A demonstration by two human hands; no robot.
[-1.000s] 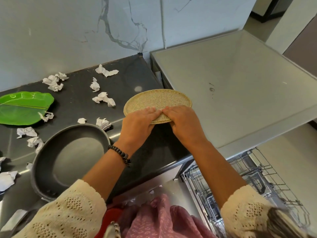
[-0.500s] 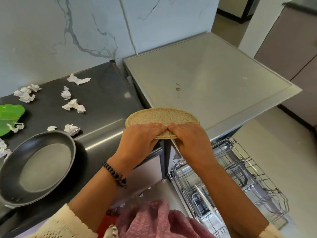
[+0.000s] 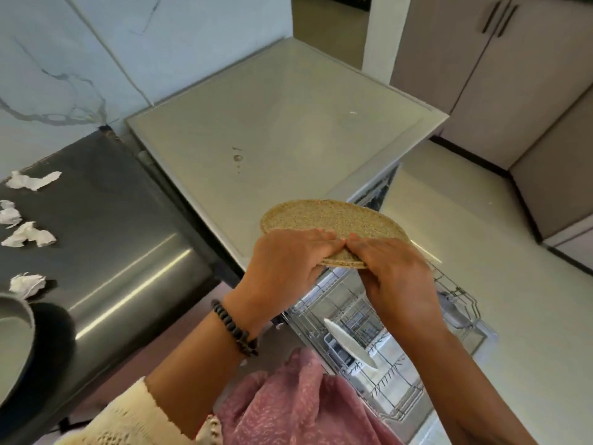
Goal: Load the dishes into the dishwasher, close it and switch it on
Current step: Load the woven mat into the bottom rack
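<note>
Head view, looking down. A round speckled tan plate [image 3: 330, 220] is held nearly flat in the air by both hands at its near rim, above the gap between the pale dishwasher top [image 3: 272, 123] and the pulled-out wire rack [image 3: 401, 358]. The left hand [image 3: 285, 268] clasps the near-left part of the rim, fingers laid over the upper face and thumb tucked beneath the edge; the right hand [image 3: 398, 274] clasps the near-right part in the same way, and the fingertips of the two hands meet at the middle of the rim (the underside of the plate is hidden, so the thumbs' exact hold cannot be told). A dark bead bracelet [image 3: 236, 329] circles the left wrist, and a cream knitted sleeve [image 3: 128, 419] covers the left forearm lower down. In the rack, below the hands, a white plate [image 3: 349, 345] stands on edge between the tines. To the left lies a dark glossy surface [image 3: 122, 239] bearing several crumpled white paper scraps [image 3: 29, 234], with the rim of a grey frying pan [image 3: 19, 345] at the left frame edge. Pink patterned fabric [image 3: 298, 406] fills the bottom centre. Beige cabinet doors [image 3: 481, 59] stand at upper right, over a pale floor [image 3: 500, 268].
</note>
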